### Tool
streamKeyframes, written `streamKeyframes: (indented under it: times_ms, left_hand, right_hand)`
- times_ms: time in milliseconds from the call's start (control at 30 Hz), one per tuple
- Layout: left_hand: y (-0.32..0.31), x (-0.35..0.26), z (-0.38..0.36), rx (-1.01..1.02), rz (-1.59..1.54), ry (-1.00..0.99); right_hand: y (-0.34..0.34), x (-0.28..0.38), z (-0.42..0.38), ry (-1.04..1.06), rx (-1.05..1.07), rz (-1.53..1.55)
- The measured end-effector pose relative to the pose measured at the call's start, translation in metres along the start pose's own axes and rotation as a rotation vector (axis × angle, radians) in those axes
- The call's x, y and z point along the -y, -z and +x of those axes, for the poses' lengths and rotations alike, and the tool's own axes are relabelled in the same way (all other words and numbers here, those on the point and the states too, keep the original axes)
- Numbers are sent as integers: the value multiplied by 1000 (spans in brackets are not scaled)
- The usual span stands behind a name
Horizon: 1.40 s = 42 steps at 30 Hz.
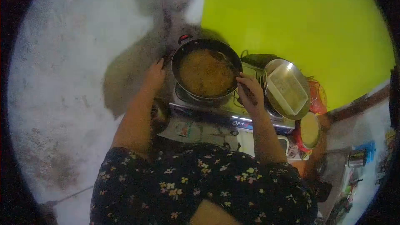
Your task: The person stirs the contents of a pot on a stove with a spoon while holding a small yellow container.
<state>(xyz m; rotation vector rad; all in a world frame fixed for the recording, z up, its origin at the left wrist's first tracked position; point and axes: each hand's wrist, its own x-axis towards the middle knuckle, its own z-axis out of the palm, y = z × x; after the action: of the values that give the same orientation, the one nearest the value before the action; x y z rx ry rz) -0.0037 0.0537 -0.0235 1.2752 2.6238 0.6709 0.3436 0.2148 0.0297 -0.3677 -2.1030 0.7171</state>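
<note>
A dark wok [179, 82] sits on the left side of a gas stove [216, 114], holding a layer of brownish food [204, 73]. At the wok's right rim, my right hand [252, 92] is closed round the dark handle of a cooking utensil [246, 93]. The utensil's far end is hard to make out against the wok. My left hand [156, 76] is just left of the wok, fingers pointing up. Blur and shadow hide whether those fingers grip anything or touch the rim. A small red-and-black handle [185, 38] stands at the wok's far edge.
On the stove's right side rests a round metal pan [278, 64] with a pale rectangular plastic tray [289, 89] in it. Beside it are a red container with a yellowish top [310, 131] and a red bag [317, 96]. A grey wall and a yellow-green wall meet behind the stove.
</note>
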Motion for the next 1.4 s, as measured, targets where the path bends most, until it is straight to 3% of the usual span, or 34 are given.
streamKeyframes:
  times_ms: [67,267,400,533,600,700,767,867,967,1067,1167,1267,1333,1400]
  left_hand:
    - [-9,11,3,-11,9,-39]
    - [18,-22,-11,50,65,36]
    - [11,-12,-9,2,42,6]
    - [2,-8,-5,-60,46,-24]
    - [2,-8,-3,-43,33,-7]
    - [1,-7,1,-5,16,-5]
    - [-4,0,2,-29,15,-39]
    - [10,-17,-6,11,63,6]
    - [-1,-5,4,-19,52,-46]
    - [10,-18,-5,-3,29,-18]
    - [-6,-3,5,-64,23,-69]
    - [-4,0,6,-29,42,-35]
    - [9,-14,-1,-23,85,-11]
    - [12,-16,-4,-18,101,-10]
  right_hand:
    - [-1,14,3,-93,-11,163]
    - [-7,-9,-1,79,-11,-92]
    - [-7,3,-2,-136,91,85]
    - [-15,1,3,-221,-89,292]
    - [-13,8,8,-194,-53,188]
    - [-4,5,6,11,149,-172]
    - [-5,2,2,60,195,-148]
    - [-5,1,-4,-97,106,56]
    - [-3,11,8,48,-88,125]
    - [4,19,12,-85,-101,191]
    - [3,11,10,85,-6,103]
    - [-1,24,11,124,83,36]
    - [-2,25,8,-71,157,81]
    - [-2,33,13,83,85,-89]
